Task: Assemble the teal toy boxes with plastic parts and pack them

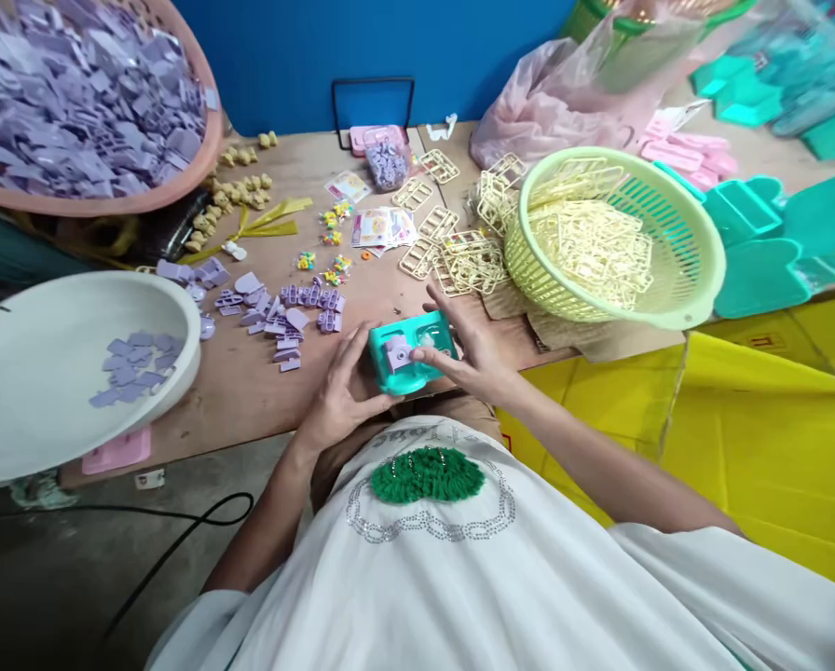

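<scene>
Fingers (362, 359) of the left hand (339, 396) wrap the near-left corner of a teal plastic toy body (409, 352), grasping it; the right hand (470, 359) clasps the right side, its thumb and forefinger pinching toward a small lilac part (396, 352) seated on the front face. The toy body sits at the near edge of the worktop (264, 391), just above the person's lap.

Progress, judged: one lilac part appears seated or being pressed in; I cannot tell whether it is fully home. A pale recess shows on the top right of the body. Whether more parts belong on it cannot be read. Much stock lies unassembled: loose lilac pieces (284, 312) in a scatter left of the hands, cream frames (459, 256) spread beyond them, more frames heaped in a pale green basket (697, 280) to the right.

Materials: all moulded plastic, matte to slightly glossy. Toy body blocky with rounded corners. Lilac pieces flat and small, some tabbed. Frames thin, rectangular, open lattice. Basket round, slotted wall. Worktop bare plywood, scuffed.

Other stock: white bowl (54, 438) near left, holding a few lilac pieces; pink tub (180, 182) far left, piled full of them; small yellow figures (239, 191) and sticker sheets (382, 226) farther back; teal shells (759, 270) stacked far right.
</scene>
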Motion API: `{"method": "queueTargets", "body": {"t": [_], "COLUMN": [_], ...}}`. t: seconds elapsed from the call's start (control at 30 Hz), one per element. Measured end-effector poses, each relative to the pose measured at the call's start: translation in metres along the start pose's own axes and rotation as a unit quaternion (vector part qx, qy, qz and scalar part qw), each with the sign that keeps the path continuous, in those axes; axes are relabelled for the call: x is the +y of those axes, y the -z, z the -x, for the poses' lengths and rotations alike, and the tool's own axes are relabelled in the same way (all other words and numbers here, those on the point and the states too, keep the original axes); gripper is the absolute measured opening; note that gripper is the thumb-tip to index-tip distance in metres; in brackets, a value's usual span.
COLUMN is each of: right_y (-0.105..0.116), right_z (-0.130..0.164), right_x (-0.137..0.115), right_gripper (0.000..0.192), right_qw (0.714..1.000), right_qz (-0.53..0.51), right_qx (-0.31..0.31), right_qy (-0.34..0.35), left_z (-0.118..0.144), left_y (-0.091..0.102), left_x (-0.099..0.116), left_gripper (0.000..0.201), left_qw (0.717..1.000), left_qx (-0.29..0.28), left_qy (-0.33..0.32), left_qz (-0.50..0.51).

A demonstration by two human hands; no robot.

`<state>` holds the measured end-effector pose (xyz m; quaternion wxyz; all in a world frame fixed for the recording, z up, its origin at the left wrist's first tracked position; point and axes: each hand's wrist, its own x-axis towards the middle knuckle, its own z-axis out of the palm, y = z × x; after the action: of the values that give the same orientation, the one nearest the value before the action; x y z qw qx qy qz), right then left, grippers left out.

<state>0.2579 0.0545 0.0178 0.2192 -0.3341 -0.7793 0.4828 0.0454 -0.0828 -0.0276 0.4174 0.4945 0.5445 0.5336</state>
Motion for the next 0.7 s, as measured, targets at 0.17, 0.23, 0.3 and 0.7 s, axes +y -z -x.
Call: {"method": "queueTargets", "body": {"t": [0.17,0.23,0.3,0.7], "right_y": [-0.015,-0.017,-0.018,-0.026], "right_z": [0.02,0.023,0.025,0.021], "right_x": [-0.006,-0.007,-0.009,-0.015], "right_gripper": [0.117,0.119,0.12,0.108], "right_qw": [0.992,0.991,0.989,0.975], "right_qz": [-0.098,-0.099,-0.103,-0.148], "right_qx": [0.026,0.036,0.038,0.057], "right_qy": [-0.069,-0.082,-0.096,-0.156], "left_z": [0.009,0.009,0.008,0.002], "left_y": [-0.035,-0.048,-0.057,-0.075], "left_x": [0.02,0.023,0.023,0.01], "left_gripper": [0.081,0.069,0.066,0.071], "left_qw": [0.989,0.984,0.981,0.968], "left_qx": [0.059,0.13,0.176,0.246], "left_qy": [0.046,0.039,0.025,0.018], "left_qz": [0.131,0.114,0.08,0.049]}}
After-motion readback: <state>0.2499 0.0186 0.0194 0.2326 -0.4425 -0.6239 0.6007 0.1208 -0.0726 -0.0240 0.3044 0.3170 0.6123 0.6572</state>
